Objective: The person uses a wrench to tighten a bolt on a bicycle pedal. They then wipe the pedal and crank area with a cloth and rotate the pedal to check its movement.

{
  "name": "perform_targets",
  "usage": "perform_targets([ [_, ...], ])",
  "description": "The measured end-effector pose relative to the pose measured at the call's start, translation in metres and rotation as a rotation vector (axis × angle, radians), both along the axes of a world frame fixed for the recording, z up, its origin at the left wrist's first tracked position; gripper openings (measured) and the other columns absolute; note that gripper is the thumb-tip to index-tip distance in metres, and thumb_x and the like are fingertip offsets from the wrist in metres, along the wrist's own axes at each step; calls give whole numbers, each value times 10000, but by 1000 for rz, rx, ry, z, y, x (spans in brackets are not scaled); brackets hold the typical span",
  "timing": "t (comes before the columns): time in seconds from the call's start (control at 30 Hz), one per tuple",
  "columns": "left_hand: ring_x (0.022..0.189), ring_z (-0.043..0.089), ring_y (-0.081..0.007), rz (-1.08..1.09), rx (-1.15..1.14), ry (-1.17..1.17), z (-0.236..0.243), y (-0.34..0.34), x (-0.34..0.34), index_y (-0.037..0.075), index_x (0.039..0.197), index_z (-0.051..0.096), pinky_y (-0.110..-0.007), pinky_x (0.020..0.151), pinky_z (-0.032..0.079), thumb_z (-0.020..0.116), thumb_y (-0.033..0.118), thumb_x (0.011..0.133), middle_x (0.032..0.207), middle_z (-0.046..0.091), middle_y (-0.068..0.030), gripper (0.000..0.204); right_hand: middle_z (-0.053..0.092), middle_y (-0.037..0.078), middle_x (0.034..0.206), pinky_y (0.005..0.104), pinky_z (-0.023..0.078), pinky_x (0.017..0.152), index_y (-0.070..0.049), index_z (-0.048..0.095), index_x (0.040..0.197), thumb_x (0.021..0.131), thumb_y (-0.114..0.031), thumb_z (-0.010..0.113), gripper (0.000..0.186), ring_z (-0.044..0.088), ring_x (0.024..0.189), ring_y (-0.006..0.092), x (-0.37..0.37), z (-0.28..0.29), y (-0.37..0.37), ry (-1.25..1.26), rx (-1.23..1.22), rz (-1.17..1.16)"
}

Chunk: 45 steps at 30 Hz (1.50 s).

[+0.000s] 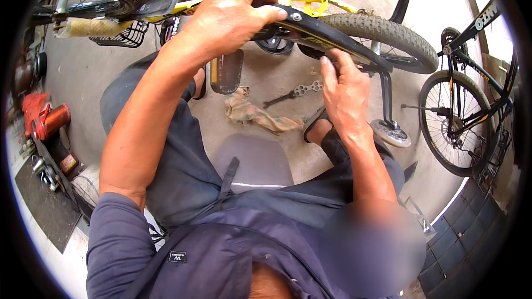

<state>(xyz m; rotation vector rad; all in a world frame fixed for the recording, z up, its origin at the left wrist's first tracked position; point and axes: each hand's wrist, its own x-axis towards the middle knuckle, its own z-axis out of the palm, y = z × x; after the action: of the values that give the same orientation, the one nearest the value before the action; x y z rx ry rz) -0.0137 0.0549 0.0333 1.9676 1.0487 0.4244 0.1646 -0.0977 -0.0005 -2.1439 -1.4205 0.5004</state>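
A black chain guard (332,40) runs along the side of a small yellow bicycle (316,4) in front of me. My left hand (235,14) is closed over the guard's left end, its thumb beside a bolt there. Under the guard's lower edge, my right hand (346,91) is closed, thumb and fingertips drawn together; whatever they pinch is too small or hidden to name. The knobby wheel (388,33) is behind the guard's right part. A pedal (226,72) hangs below my left wrist, and a training wheel (391,133) on a black bracket is beside my right forearm.
On the concrete floor lie a camouflage cloth (257,112) and a flat multi-hole spanner (293,93). A black bicycle (460,105) stands at the right. Metal parts, a red-orange can (54,120) and a dark mat (44,205) are at the left. A grey stool (252,158) is between my legs.
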Motion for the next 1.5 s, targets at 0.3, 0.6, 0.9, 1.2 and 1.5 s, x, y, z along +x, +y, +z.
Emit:
perform_targets([
  [0.3, 760, 555, -83, 1, -152, -30, 3, 0, 4, -3, 915, 647, -251, 711, 458, 670, 145, 841, 787, 617, -15, 168, 677, 137, 770, 396, 502, 620, 4, 465, 1279, 849, -155, 654, 496, 661, 653, 286, 4, 3, -11, 59, 45, -249],
  [0.6, 762, 551, -82, -1, -167, -27, 3, 1, 3, 0, 915, 648, -254, 708, 457, 675, 155, 839, 792, 617, -13, 175, 641, 167, 699, 406, 493, 571, 12, 338, 1409, 825, -116, 657, 678, 631, 585, 333, 6, -4, -11, -14, 34, 3],
  [0.9, 752, 547, -81, -4, -81, 5, 0, 2, 4, -6, 914, 648, -253, 709, 459, 673, 141, 839, 786, 617, -6, 167, 584, 148, 576, 407, 462, 504, 20, 337, 1405, 835, -143, 653, 673, 589, 503, 326, 9, -10, -12, -63, 58, 19],
  [1.2, 764, 558, -86, -29, -23, 43, 0, 1, 3, -19, 898, 647, -253, 710, 470, 675, 121, 844, 789, 615, -22, 153, 582, 136, 575, 415, 464, 534, 23, 409, 1367, 821, -103, 658, 613, 574, 495, 319, 14, -2, -14, -49, -12, -50],
  [1.5, 753, 596, -198, 181, 87, -39, -6, 2, 9, -15, 904, 651, -314, 716, 473, 627, 175, 860, 825, 635, -110, 197, 586, 106, 620, 379, 461, 503, 33, 391, 1356, 795, -69, 698, 648, 583, 513, 290, 5, 2, -12, 25, 72, 15],
])
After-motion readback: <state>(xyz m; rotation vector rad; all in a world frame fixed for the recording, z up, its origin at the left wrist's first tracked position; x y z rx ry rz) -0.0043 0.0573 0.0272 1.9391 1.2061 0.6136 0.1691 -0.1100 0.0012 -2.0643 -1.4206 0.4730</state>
